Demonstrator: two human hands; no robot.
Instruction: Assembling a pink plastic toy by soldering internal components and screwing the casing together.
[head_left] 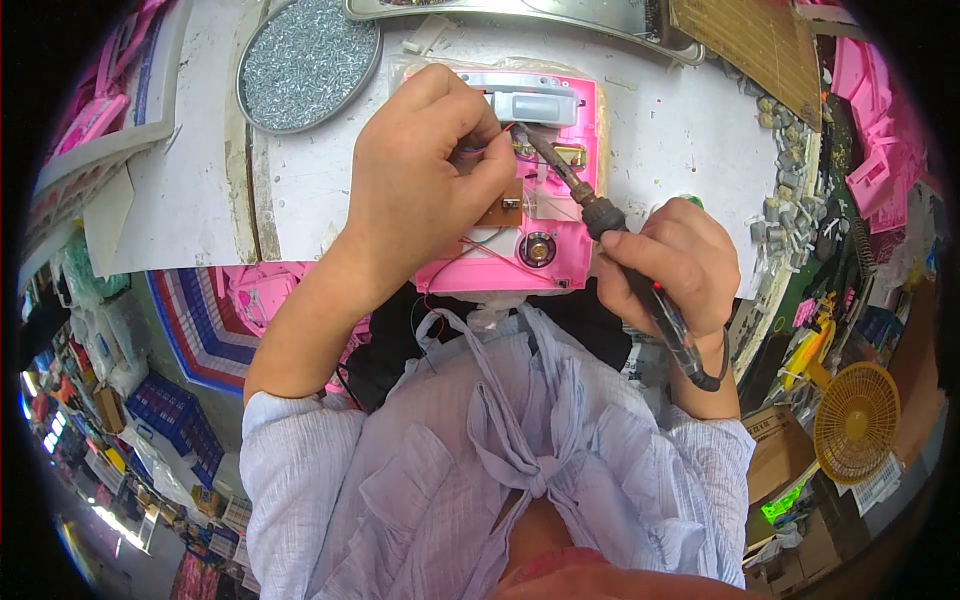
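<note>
My right hand (pixel 675 265) is wrapped round the dark handle of a soldering iron (pixel 572 182). The iron slants up and to the left, its tip among the parts inside a pink plastic housing (pixel 440 274). Close to that tip, my left hand (pixel 425 165) pinches thin wires, with red and blue strands showing beside the fingers. The housing holds a grey-white plastic part (pixel 537 107), a brown circuit board (pixel 497 212) partly under my left hand, and a small round speaker (pixel 537 250). Whether the tip touches a joint I cannot tell.
A round tray of small screws (pixel 310 65) lies at the far left of the white table (pixel 310 180). Along the far edge sits a metal tray (pixel 560 12). Small grey metal parts (pixel 785 190) line the right side, above a yellow fan (pixel 856 422). Pink mouldings (pixel 262 300) fill a striped bag at left.
</note>
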